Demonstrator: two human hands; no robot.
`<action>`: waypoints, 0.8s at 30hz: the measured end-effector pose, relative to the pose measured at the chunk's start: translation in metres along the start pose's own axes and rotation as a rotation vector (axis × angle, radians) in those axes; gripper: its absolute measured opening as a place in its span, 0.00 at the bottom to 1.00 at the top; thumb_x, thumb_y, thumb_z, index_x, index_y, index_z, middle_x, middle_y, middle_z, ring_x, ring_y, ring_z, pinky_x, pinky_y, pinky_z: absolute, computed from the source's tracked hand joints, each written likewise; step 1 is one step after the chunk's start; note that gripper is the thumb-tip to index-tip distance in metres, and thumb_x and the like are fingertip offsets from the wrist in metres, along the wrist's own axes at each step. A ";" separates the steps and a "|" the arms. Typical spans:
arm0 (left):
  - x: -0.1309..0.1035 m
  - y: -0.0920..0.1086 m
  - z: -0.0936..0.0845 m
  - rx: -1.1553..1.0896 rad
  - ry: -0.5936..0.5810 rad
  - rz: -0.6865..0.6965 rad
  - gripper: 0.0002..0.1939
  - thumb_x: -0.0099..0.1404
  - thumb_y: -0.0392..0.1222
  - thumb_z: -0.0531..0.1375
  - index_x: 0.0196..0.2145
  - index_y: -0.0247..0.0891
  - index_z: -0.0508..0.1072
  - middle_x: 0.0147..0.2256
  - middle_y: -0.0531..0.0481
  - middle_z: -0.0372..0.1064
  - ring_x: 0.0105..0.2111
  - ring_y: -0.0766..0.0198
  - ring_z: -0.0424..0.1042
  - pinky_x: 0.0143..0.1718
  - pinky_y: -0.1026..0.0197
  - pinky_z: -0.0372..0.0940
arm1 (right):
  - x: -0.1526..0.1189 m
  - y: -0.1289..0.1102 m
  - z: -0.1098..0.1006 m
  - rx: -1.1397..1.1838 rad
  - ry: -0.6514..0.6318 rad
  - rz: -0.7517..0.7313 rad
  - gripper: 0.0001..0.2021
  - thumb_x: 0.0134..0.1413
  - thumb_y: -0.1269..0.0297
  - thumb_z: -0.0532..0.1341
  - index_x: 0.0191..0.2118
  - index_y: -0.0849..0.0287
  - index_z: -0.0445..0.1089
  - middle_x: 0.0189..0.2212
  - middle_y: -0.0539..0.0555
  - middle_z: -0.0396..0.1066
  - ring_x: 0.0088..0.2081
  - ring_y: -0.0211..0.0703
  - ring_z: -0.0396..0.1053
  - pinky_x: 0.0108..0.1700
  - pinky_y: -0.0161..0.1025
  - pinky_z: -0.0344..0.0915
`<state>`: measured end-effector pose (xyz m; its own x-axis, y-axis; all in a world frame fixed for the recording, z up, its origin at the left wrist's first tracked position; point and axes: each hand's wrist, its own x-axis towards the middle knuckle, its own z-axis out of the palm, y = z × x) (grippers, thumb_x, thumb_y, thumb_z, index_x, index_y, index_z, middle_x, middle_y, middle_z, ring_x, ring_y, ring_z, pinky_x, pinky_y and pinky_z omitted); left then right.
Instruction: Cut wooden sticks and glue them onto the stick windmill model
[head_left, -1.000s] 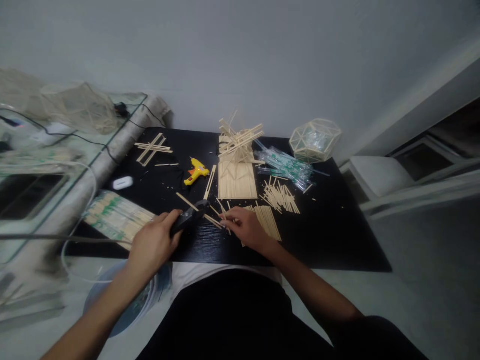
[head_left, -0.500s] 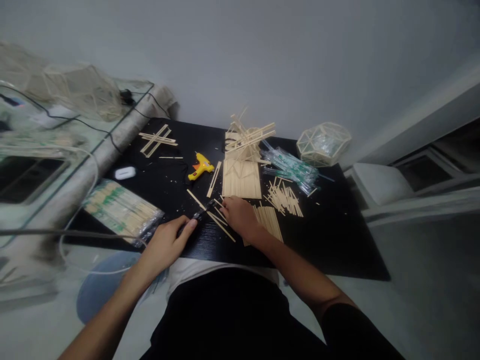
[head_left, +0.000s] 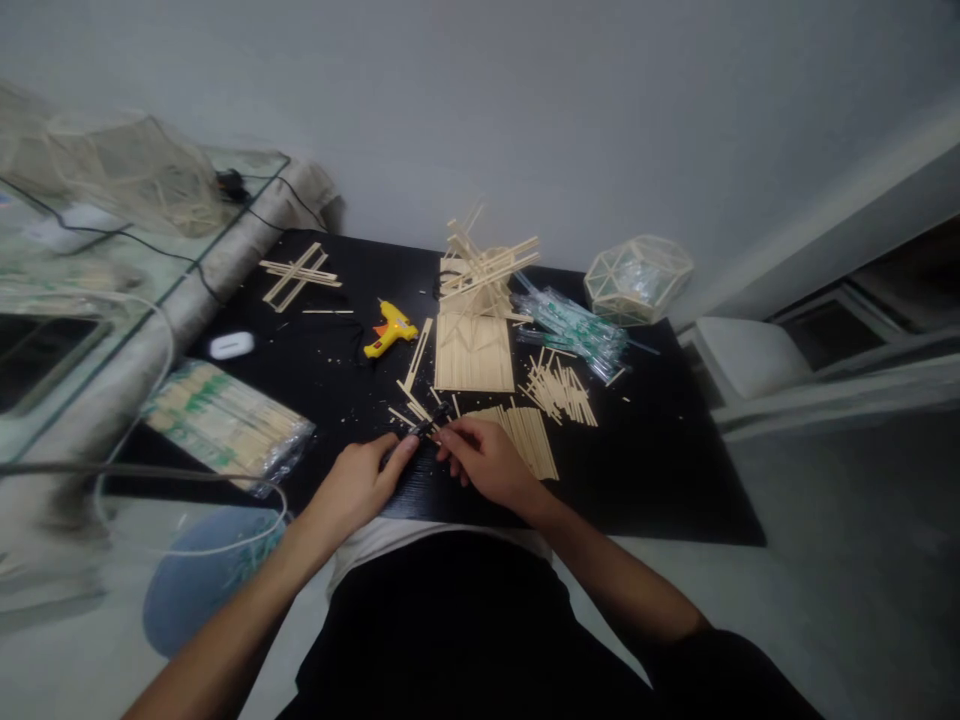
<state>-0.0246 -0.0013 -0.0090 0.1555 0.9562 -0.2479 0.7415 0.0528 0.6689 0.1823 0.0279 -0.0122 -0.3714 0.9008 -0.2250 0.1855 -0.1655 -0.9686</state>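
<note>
My left hand (head_left: 367,475) is closed round a dark hand tool (head_left: 426,424) that looks like cutting pliers, its head pointing right and away from me. Close to that head, my right hand (head_left: 487,460) pinches what seems to be a thin wooden stick, mostly hidden by the fingers. Just beyond the tool lie a few short wooden sticks (head_left: 411,410). A row of flat wooden sticks (head_left: 529,435) lies partly behind my right hand. Farther off, a wooden stick model (head_left: 474,350) has a flat panel in front and crossed blades on top.
A yellow glue gun (head_left: 390,328) lies left of the model. Crossed sticks (head_left: 300,275), a white case (head_left: 232,345) and a bagged stick pack (head_left: 229,420) are farther left. On the right are a loose stick pile (head_left: 562,390), plastic wrappers (head_left: 577,330) and a stick polyhedron (head_left: 637,280).
My right hand has drawn back towards me and turned, its fingers now beside the tool's head. The sticks near the tool have shifted. The whole view has moved slightly.
</note>
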 end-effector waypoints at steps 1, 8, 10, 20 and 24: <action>0.002 0.002 0.002 0.014 0.001 0.004 0.29 0.75 0.64 0.45 0.30 0.41 0.71 0.27 0.48 0.72 0.28 0.56 0.70 0.34 0.57 0.56 | -0.002 0.001 0.000 -0.013 0.037 -0.013 0.12 0.68 0.58 0.62 0.35 0.59 0.75 0.28 0.50 0.76 0.22 0.35 0.66 0.26 0.33 0.63; 0.009 0.013 0.010 0.061 0.017 0.070 0.25 0.75 0.60 0.47 0.34 0.40 0.73 0.28 0.46 0.74 0.28 0.54 0.73 0.34 0.57 0.58 | -0.010 0.011 -0.007 -0.054 0.188 -0.181 0.18 0.68 0.57 0.60 0.27 0.58 0.71 0.24 0.48 0.70 0.30 0.39 0.68 0.39 0.38 0.63; 0.009 0.015 0.010 0.052 0.009 0.111 0.25 0.76 0.59 0.47 0.39 0.40 0.75 0.32 0.45 0.76 0.31 0.53 0.75 0.36 0.57 0.60 | -0.013 0.012 -0.012 0.017 0.141 -0.172 0.20 0.67 0.52 0.61 0.26 0.58 0.70 0.23 0.47 0.66 0.27 0.37 0.63 0.35 0.37 0.60; 0.016 0.017 0.007 0.004 -0.042 0.364 0.23 0.78 0.56 0.49 0.40 0.39 0.75 0.35 0.46 0.78 0.33 0.57 0.77 0.38 0.59 0.65 | -0.023 0.009 -0.035 0.615 -0.219 0.178 0.23 0.50 0.43 0.74 0.32 0.61 0.73 0.20 0.41 0.56 0.20 0.28 0.45 0.21 0.32 0.38; 0.019 0.019 0.006 0.040 -0.063 0.365 0.22 0.77 0.55 0.49 0.38 0.38 0.75 0.31 0.47 0.76 0.29 0.58 0.75 0.35 0.59 0.64 | -0.027 0.008 -0.036 0.689 -0.240 0.219 0.23 0.49 0.45 0.76 0.31 0.61 0.72 0.19 0.40 0.54 0.20 0.27 0.41 0.21 0.31 0.35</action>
<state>-0.0035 0.0157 -0.0049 0.4529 0.8906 -0.0417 0.6550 -0.3007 0.6932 0.2264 0.0163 -0.0098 -0.5940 0.7194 -0.3600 -0.3028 -0.6145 -0.7285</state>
